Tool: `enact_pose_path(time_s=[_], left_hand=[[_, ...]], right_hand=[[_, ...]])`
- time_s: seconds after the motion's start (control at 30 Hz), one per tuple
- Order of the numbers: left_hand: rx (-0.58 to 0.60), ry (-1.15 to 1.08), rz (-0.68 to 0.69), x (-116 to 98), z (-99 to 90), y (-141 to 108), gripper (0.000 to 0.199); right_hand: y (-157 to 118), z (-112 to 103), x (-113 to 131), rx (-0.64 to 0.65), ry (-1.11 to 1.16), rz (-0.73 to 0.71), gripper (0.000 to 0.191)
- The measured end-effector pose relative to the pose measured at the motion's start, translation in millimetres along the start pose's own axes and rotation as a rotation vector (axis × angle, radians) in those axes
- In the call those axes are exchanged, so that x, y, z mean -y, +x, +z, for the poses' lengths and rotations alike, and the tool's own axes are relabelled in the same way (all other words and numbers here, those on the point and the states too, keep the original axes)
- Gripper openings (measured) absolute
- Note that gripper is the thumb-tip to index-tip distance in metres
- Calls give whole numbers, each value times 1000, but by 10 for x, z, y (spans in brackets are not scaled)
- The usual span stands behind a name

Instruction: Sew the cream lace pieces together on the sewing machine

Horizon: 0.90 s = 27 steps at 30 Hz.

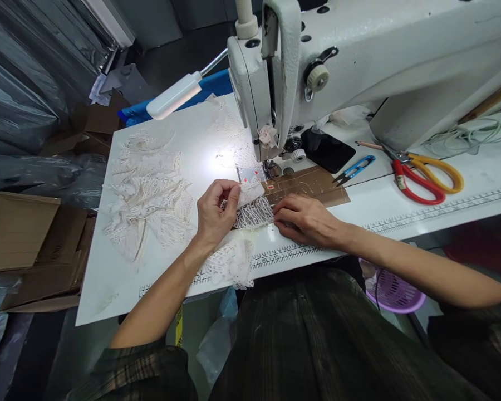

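Note:
White lace [254,211] lies in front of the needle area of a sewing machine [350,61], partly over a brown sheet [313,186]. My left hand [217,210] pinches a folded edge of this lace between thumb and forefinger. At the lace's right edge rests my right hand [304,220], its fingers bent and pressed together; whether they grip the lace is hidden. The presser foot [271,169] sits just beyond the lace. Another lace piece [234,262] hangs over the table's front edge, below my left wrist.
Loose lace pieces [150,189] are heaped on the left of the white table [104,289]. Right of the needle lie a black phone [328,150], blue thread snips [357,169] and red-and-yellow scissors [421,175]. A lamp [175,96] juts out at the left. A purple basket [396,292] stands below.

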<state>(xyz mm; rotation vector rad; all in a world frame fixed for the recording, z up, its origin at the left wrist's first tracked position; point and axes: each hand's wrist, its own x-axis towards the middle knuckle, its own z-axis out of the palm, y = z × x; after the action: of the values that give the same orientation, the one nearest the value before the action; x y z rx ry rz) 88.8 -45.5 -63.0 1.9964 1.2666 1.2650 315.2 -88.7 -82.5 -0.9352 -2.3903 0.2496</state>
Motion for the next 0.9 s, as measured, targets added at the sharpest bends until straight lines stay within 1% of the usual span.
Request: enact_pose_path(time_s=[0.1,0.17,0.2,0.27,0.33,0.37,0.4,0.47,0.53,0.57,0.63,0.7,0.73,0.8,0.87,0.9], left_hand=[[-5,-32,-58,10,10,-14,16],[16,-53,-56,-5,18,-27,17],[41,-63,-45,-16,21,-33,16],[96,-76,-22,-38,26,-44,15],[133,-85,-8,-55,27,-52,14],[144,-90,-5,-60,26,-56,14],[153,-95,-7,-61,24,-58,14],[174,-101,-13,-56,17,-61,13],[210,-83,-9,-44,9,-59,13],[238,-58,5,-37,7,-56,13],[308,16,72,-28,5,-48,11],[373,93,177,-22,11,-43,9],[398,120,231,-19,15,-44,10],[424,157,323,-8,24,-55,11],[436,194,396,13,28,-73,10],[440,214,431,28,27,-81,9]], right_hand=[[-4,-24,7,4,47,27,19],[12,-79,7,0,160,68,16],[32,-114,9,-7,220,110,19],[103,-177,24,-23,289,224,34],[207,-198,57,-20,266,344,45],[262,-187,77,-10,235,396,46],[314,-166,95,5,206,439,44],[389,-110,118,29,182,500,32],[403,-79,112,41,263,517,21],[384,-87,99,44,367,517,20],[302,-158,66,60,681,533,26],[178,-291,41,91,1015,577,32],[105,-372,38,102,1137,608,33],[-60,-543,51,108,1246,662,30],[-253,-714,83,134,1229,705,26],[-361,-800,100,172,1207,723,25]])
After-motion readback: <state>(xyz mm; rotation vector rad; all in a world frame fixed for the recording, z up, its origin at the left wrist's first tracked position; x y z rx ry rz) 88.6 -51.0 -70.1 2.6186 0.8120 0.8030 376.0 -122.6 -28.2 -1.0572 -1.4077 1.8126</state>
